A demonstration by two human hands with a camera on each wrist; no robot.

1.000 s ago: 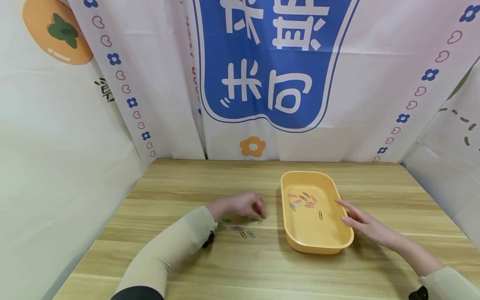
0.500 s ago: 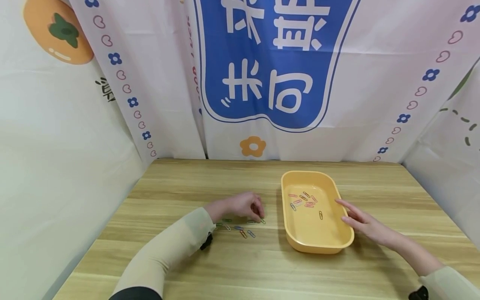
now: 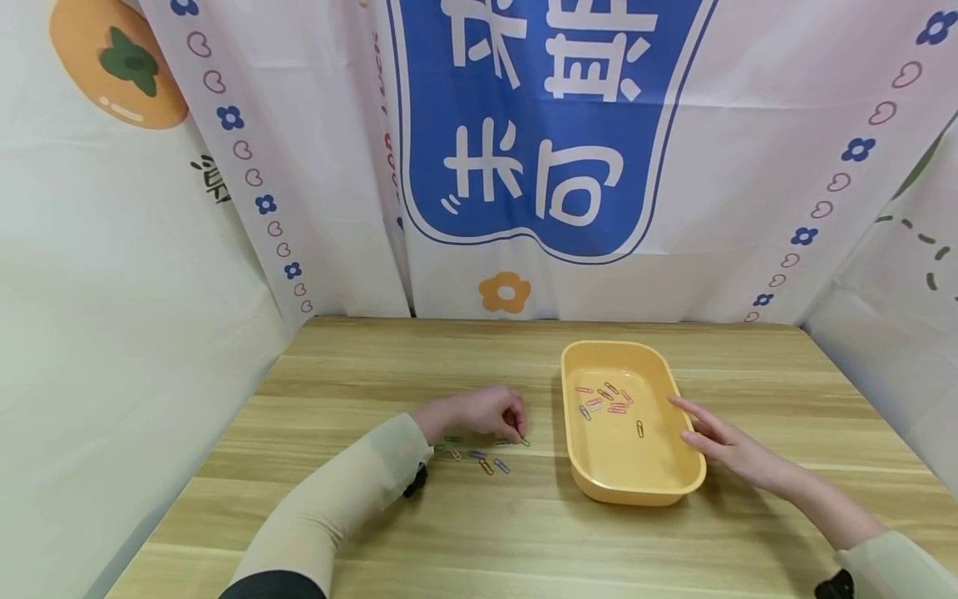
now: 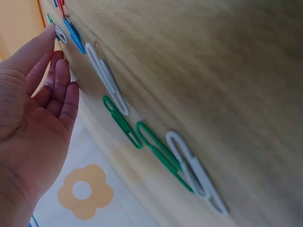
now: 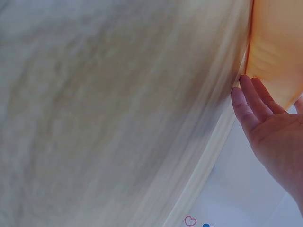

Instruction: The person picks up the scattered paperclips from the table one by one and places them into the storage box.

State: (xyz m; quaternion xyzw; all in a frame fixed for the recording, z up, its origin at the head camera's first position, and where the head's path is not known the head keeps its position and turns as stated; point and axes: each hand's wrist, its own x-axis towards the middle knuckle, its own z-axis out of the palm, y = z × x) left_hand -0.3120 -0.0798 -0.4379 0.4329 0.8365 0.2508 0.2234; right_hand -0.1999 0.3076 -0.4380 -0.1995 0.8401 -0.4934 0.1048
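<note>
left hand [image 3: 488,412] pinches green clip [image 3: 525,443] | right hand [image 3: 728,448], uncurled, rests at right edge of tray [image 3: 624,497], likely steadying it

Cream sleeves [image 3: 329,507], black band [image 3: 275,585], bare hands [image 3: 490,412]

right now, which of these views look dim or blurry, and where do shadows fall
Head view: brightest and evenly lit, with the tray throwing a soft shadow on the table; left wrist view: dimmer, scene tilted, nearer paper clips readable though the wood grain is smeared; right wrist view: also dim and tilted, table badly blurred.
</note>
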